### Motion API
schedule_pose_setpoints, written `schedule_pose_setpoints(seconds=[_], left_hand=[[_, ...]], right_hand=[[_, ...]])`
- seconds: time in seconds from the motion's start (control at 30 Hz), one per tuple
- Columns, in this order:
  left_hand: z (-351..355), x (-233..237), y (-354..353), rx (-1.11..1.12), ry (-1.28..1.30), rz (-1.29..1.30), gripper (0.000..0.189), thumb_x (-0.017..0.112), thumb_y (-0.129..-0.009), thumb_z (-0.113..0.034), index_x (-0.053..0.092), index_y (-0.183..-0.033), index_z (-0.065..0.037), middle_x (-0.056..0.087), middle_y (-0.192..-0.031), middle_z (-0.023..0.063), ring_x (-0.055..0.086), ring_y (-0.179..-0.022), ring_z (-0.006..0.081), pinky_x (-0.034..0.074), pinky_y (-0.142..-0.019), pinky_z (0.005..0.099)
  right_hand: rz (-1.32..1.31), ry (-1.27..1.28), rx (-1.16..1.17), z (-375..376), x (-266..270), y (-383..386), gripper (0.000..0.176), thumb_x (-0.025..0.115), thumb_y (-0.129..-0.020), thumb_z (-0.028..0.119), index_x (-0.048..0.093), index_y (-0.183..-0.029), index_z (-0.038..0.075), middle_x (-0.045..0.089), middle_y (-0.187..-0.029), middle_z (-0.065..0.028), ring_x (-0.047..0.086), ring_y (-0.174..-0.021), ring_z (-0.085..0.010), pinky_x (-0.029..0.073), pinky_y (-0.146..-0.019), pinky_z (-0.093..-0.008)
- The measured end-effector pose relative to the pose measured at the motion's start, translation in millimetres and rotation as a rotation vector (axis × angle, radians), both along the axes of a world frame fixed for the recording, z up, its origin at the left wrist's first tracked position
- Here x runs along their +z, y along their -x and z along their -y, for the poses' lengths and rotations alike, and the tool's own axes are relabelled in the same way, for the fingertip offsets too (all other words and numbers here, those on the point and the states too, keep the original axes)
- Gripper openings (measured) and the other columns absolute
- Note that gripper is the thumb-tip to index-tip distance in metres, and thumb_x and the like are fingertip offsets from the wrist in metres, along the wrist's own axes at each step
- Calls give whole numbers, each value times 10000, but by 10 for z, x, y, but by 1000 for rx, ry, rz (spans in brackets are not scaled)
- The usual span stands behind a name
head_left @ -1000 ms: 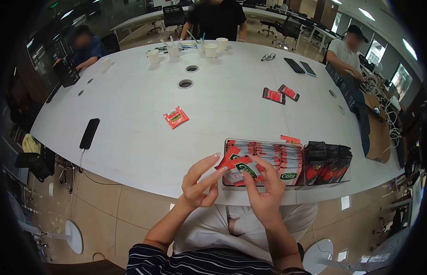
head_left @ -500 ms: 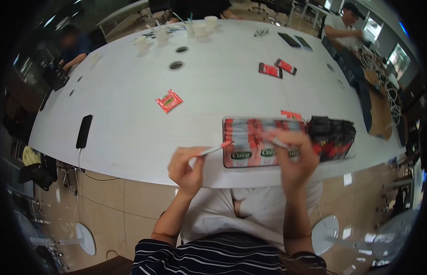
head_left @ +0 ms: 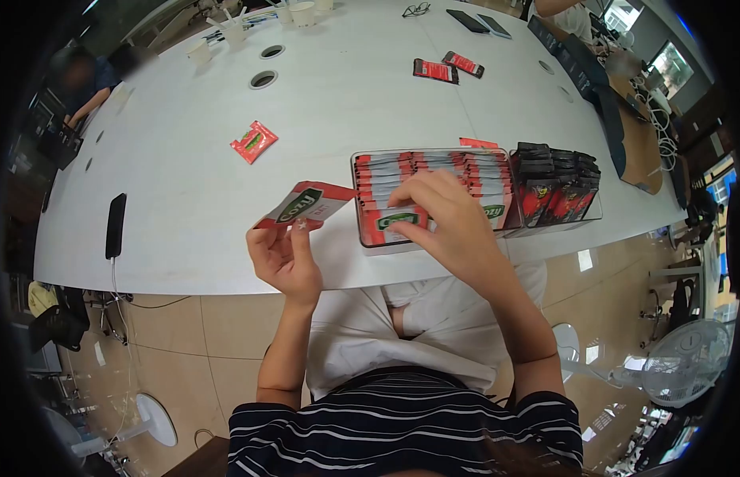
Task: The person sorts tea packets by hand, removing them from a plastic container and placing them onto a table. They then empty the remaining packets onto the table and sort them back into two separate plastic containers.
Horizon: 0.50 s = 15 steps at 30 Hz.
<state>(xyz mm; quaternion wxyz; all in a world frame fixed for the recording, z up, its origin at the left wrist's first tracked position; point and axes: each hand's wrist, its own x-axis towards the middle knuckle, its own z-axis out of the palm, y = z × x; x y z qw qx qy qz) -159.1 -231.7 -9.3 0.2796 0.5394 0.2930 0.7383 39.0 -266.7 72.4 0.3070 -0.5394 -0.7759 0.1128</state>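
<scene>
Pinched in my left hand (head_left: 284,258) is a red-and-white sachet (head_left: 314,208) with a green oval label, tilted up left of the clear tray. My right hand (head_left: 445,219) reaches over the clear tray (head_left: 370,250). Its thumb and fingers are apart around the front sachet (head_left: 395,226) in the left row, and I see nothing held between them. Rows of the same red-and-white sachets (head_left: 433,163) fill this tray. Part of the middle row is hidden behind my right hand. Black-and-red sachets (head_left: 554,191) stand packed at the tray's right.
A loose red sachet (head_left: 254,143) lies left of centre. Two red-and-black packets (head_left: 435,71) lie farther back. A phone (head_left: 116,226) with a cable rests at the left. Paper cups (head_left: 303,14), glasses (head_left: 416,9) and more phones (head_left: 468,21) are at the back; other people sit around the table.
The sachet in my left hand, edge-on before, now shows its labelled face and is farther left. My right hand has moved left over the tray. The whole view has shifted.
</scene>
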Motion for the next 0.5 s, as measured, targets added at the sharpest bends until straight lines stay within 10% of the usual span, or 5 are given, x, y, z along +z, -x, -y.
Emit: schedule_pose_setpoints(seconds=[0.2, 0.5], left_hand=[[-9, 0, -6, -44, -10, 38, 209, 567, -891, 77, 418, -1023, 15, 599, -1013, 150, 646, -851, 173, 578, -732, 332], [-34, 25, -29, -150, 115, -119, 192, 554, -920, 23, 443, -1076, 33, 609, -998, 136, 673, -853, 190, 587, -665, 296]], right_hand=[[235, -224, -52, -205, 40, -20, 692, 837, -617, 217, 537, -1233, 123, 525, -1193, -106, 487, -1141, -279, 397, -975, -415], [448, -44, -31, -391, -56, -7, 1069, 826, -535, 525, 387, -1402, 77, 503, -1219, -127, 478, -1190, -312, 353, -1051, -490]])
